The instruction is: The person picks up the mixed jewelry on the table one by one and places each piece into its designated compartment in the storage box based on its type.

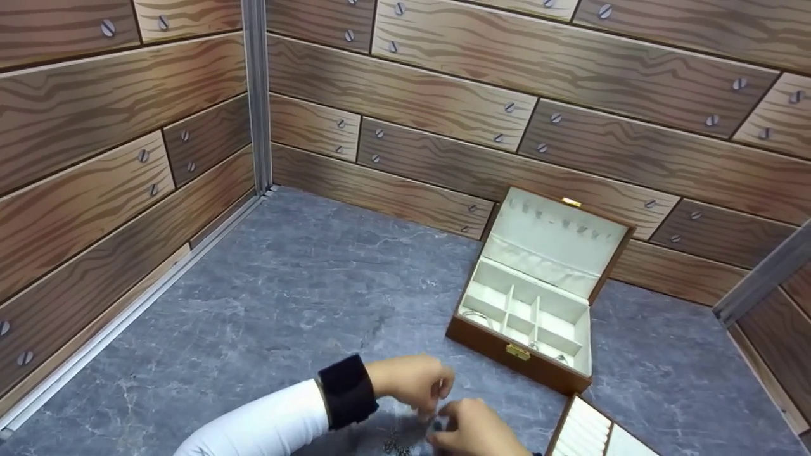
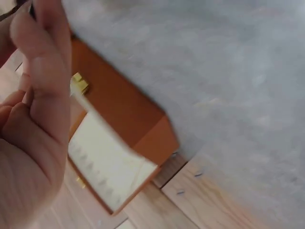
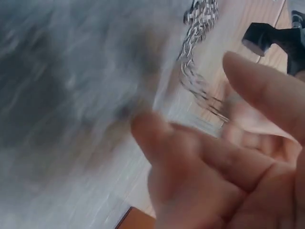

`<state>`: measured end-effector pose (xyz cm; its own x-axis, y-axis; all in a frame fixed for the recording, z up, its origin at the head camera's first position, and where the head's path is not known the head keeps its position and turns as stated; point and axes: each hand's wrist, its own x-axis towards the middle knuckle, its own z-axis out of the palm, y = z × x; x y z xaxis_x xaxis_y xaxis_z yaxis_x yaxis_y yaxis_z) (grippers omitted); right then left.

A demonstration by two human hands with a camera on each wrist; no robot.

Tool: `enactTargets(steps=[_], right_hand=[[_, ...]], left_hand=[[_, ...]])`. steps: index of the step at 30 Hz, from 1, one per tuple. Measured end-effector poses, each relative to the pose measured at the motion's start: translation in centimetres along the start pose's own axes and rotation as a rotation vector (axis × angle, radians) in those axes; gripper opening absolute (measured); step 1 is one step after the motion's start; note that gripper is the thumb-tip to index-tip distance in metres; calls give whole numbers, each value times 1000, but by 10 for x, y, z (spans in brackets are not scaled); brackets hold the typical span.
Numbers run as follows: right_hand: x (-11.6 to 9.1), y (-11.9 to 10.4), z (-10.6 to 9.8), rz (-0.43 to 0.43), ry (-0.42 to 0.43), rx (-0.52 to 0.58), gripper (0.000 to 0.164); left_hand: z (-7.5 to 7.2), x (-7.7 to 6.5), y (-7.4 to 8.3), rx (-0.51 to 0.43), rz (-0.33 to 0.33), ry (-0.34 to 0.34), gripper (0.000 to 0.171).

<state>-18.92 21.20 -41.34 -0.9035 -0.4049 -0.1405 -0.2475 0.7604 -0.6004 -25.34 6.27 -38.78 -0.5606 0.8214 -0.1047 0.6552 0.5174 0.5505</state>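
A silver chain necklace (image 3: pixel 193 52) hangs in a thick bundle in the right wrist view, its thin end running to my left hand (image 3: pixel 257 121). Part of that chain (image 1: pixel 396 447) shows at the bottom edge of the head view. My left hand (image 1: pixel 415 383) has its fingers bent, seemingly pinching the chain end; the left wrist view cuts off its fingertips. Close beside it, my right hand (image 1: pixel 481 427) has thumb and fingers apart, with nothing clearly held between them. Motion blurs the fingertips and whatever small thing lies between the two hands.
An open brown jewelry box (image 1: pixel 507 373) with white compartments stands to the right, its lid tilted back near the plank-patterned wall (image 1: pixel 405 82). A bracelet (image 1: pixel 478 316) lies inside. In front sits a brown tray (image 1: pixel 564 421) with white ring rolls. The table (image 1: pixel 285 278) is grey.
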Motion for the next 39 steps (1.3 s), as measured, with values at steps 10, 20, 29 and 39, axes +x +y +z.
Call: enactTargets(steps=[10, 20, 29, 39], right_hand=[[-8, 6, -12, -76, 87, 426, 27], [-32, 19, -29, -36, 48, 624, 39], [-62, 33, -73, 48, 174, 577, 26], [-60, -14, -133, 125, 454, 442, 17]], left_hand=[[-50, -2, 26, -270, 90, 136, 15], [-83, -19, -9, -539, 57, 384, 17], [-85, -34, -52, -687, -13, 528, 17], [-24, -22, -50, -600, -28, 30, 25]])
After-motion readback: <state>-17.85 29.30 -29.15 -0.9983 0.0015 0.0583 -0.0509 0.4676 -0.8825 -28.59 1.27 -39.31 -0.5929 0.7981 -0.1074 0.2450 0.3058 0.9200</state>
